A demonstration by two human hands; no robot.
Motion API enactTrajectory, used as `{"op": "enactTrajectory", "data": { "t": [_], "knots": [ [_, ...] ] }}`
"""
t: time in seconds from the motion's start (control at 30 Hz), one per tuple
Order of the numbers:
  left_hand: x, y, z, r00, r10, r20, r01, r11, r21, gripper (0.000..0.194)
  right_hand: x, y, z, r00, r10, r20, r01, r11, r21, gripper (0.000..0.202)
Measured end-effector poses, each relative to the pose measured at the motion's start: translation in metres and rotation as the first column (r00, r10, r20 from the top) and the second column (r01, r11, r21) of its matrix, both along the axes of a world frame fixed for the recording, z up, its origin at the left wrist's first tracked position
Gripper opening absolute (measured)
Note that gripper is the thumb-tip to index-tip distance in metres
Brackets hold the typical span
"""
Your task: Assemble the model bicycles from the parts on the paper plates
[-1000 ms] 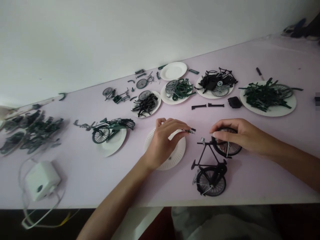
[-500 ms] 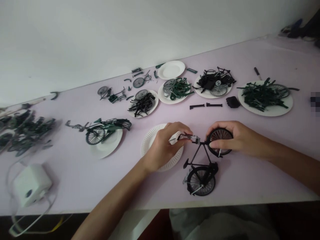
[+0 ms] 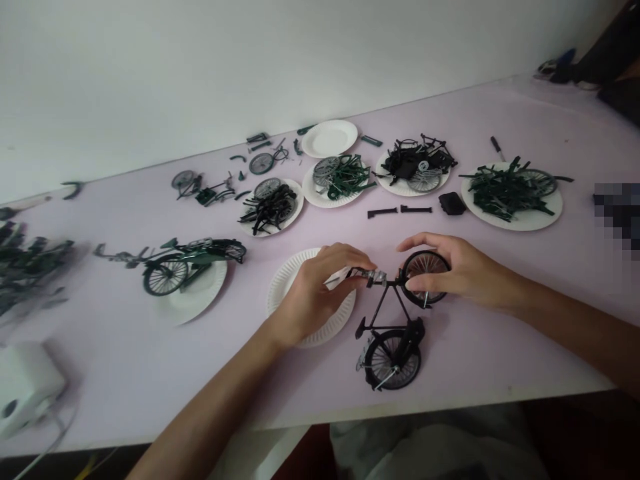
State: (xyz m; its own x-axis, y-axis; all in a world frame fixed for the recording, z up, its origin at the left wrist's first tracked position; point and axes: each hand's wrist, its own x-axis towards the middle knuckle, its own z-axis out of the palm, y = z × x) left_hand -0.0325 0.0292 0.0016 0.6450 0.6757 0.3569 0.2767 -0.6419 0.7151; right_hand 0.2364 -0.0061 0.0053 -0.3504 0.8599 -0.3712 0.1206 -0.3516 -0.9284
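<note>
Head view has my left grip [image 3: 320, 283] pinched closed on a small handlebar [image 3: 379, 277] against the black model bicycle [image 3: 412, 335], which lies on the table [image 3: 490, 353] beside a white plate [image 3: 327, 328], while my right grip [image 3: 457, 272] curls around its far wheel [image 3: 426, 265], thumb across the spokes.

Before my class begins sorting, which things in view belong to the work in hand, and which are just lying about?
Work in hand:
handlebar piece, in the left hand
black model bicycle, its front wheel in the right hand

Apparently just lying about:
green model bicycle
screwdriver
black box-shaped part
white box with a cable
</note>
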Motion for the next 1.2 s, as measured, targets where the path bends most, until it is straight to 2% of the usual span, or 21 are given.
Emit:
{"op": "enactTrajectory", "data": {
  "t": [0.13,0.27,0.4,0.67,1.0,1.2],
  "knots": [
    [0.001,0.0013,-0.0034,0.995,0.07,0.076,-0.057,0.984,-0.17,0.018,-0.0011,0.0003,-0.0012,0.998,-0.053,0.015,0.053,0.998,0.021,0.057],
    [0.002,0.0023,-0.0047,0.98,0.082,0.181,-0.021,0.948,-0.318,0.02,-0.0022,0.0008,-0.0026,0.997,-0.082,-0.003,0.083,0.996,0.022,0.057],
    [0.0012,0.0014,-0.0016,0.984,0.063,0.169,-0.012,0.959,-0.285,0.02,-0.0026,0.0015,-0.0035,0.998,-0.07,-0.005,0.07,0.997,0.018,0.056],
    [-0.0003,-0.0014,-0.0013,0.987,-0.006,0.162,0.061,0.94,-0.336,0.022,-0.0007,0.0015,-0.0069,0.998,-0.033,0.049,0.03,0.998,0.057,0.052],
    [0.0021,-0.0021,-0.0005,0.994,-0.007,0.11,0.038,0.957,-0.288,0.021,-0.0001,0.0002,-0.0075,0.995,0.007,0.104,-0.017,0.995,0.095,0.05],
    [0.0021,-0.0027,-0.0064,0.998,0.014,0.067,0.006,0.958,-0.286,0.02,-0.0029,-0.0008,-0.0039,0.992,0.004,0.129,-0.016,0.995,0.094,0.046]
  ]
}}
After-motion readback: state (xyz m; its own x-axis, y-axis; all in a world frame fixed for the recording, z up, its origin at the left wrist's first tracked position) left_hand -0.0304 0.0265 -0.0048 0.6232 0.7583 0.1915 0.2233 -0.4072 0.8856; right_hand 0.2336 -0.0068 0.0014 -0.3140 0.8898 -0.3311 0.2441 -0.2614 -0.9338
